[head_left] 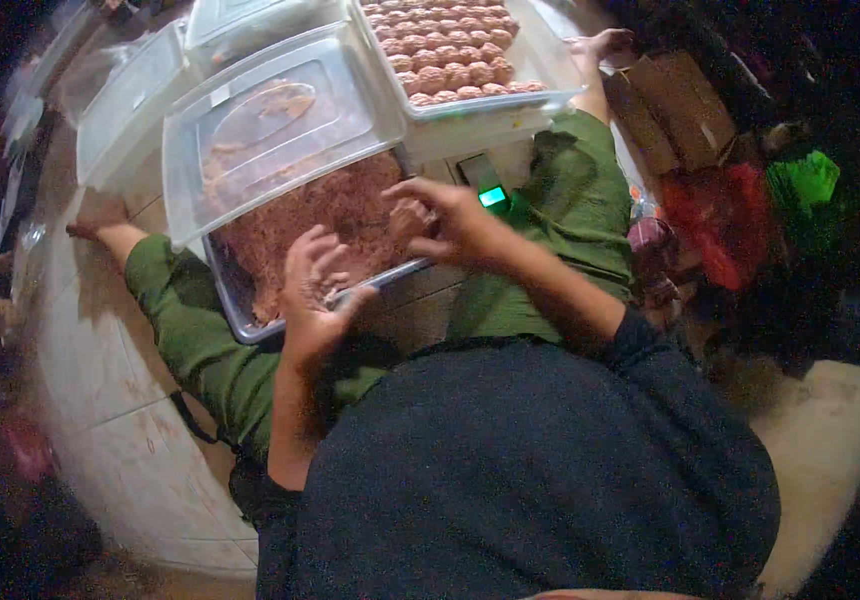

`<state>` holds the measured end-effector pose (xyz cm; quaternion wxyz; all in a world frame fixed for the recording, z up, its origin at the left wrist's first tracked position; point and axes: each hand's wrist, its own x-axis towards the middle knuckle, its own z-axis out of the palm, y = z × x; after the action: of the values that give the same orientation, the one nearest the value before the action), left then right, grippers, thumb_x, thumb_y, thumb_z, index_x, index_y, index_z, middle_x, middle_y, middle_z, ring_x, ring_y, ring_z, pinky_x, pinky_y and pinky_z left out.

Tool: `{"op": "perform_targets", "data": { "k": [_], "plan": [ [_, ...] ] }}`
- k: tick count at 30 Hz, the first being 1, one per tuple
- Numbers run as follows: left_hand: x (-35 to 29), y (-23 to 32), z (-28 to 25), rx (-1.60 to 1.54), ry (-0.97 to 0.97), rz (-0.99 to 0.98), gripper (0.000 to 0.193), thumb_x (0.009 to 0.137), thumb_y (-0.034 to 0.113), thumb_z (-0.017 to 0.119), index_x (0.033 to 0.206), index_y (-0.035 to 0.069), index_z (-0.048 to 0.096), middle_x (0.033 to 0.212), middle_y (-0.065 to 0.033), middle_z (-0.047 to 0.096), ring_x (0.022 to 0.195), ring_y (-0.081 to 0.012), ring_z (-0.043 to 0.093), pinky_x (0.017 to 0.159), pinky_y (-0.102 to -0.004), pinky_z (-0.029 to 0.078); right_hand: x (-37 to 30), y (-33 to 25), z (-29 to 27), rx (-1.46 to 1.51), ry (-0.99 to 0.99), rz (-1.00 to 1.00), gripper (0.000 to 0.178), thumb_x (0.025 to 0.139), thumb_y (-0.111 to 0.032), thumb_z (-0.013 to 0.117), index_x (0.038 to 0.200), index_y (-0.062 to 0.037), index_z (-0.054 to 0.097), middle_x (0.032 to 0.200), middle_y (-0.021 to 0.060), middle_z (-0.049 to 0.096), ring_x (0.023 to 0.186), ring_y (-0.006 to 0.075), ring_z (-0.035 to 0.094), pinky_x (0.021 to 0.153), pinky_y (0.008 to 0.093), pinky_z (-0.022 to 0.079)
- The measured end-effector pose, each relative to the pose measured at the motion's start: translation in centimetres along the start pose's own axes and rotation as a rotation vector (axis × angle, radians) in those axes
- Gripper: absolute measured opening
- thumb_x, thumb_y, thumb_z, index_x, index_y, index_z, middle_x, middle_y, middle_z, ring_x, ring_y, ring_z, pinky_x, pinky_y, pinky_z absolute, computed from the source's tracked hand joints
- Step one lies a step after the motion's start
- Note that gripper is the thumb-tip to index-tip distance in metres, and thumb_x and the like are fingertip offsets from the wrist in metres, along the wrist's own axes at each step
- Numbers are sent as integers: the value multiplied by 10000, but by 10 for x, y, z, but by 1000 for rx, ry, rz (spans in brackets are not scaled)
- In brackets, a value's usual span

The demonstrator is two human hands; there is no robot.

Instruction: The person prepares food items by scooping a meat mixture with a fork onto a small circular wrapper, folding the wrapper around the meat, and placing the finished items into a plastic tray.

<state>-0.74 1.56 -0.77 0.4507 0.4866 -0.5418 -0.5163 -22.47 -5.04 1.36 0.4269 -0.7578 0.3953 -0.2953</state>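
Reddish-brown crumbly mixture, like mince or dough, fills a plastic tub in front of me. My left hand is raised over the tub's near edge, fingers apart, with pale residue on them. Across from it, my right hand curves around a rounded lump of the mixture above the tub's right side; motion blurs its edges. A translucent lid rests over the tub's far part. Beyond, another plastic tub holds rows of ridged, pinkish-brown balls.
A small scale with a lit green display sits right of the mixture tub, beside my leg. More translucent containers stand at the far left. At the right are a cardboard box, a red bag and a green bag. My legs flank the tubs on the tiled floor.
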Motion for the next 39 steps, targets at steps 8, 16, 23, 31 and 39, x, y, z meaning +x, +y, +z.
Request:
{"op": "perform_targets", "data": {
  "k": [8,16,23,31,39],
  "plan": [
    [19,-45,-44,299,403,292,188,783,-42,570,961,14,558,1211,-127,444,998,-191,533,865,-304,432,1,137,-66,-602,31,447,351,652,-156,668,952,-12,559,905,196,594,845,334,593,765,368,481],
    [13,-49,-50,114,435,260,176,798,-53,547,968,-5,543,1227,-121,443,985,-177,536,854,-287,433,5,186,-38,-654,183,468,286,743,-146,548,984,4,510,964,233,542,919,412,530,798,455,433],
    [8,-44,-50,76,487,219,118,771,-55,591,850,16,540,1221,-121,442,995,-220,534,854,-328,425,-9,123,-64,-325,174,568,364,801,-212,481,1097,0,481,1019,223,553,946,386,539,812,427,430],
    [10,-52,-59,162,555,265,137,808,-72,521,919,-7,567,1221,-118,437,994,-215,534,865,-295,429,-13,151,-109,-434,350,776,401,869,-274,362,1170,-53,509,1153,224,520,1030,328,525,883,380,397],
    [6,-40,-52,219,543,263,213,822,-65,498,1029,-15,509,1227,-117,440,981,-203,546,872,-304,437,-12,153,-100,-107,298,677,409,912,-276,302,1212,-65,483,1223,147,499,1120,248,464,969,331,322]
  ]
}}
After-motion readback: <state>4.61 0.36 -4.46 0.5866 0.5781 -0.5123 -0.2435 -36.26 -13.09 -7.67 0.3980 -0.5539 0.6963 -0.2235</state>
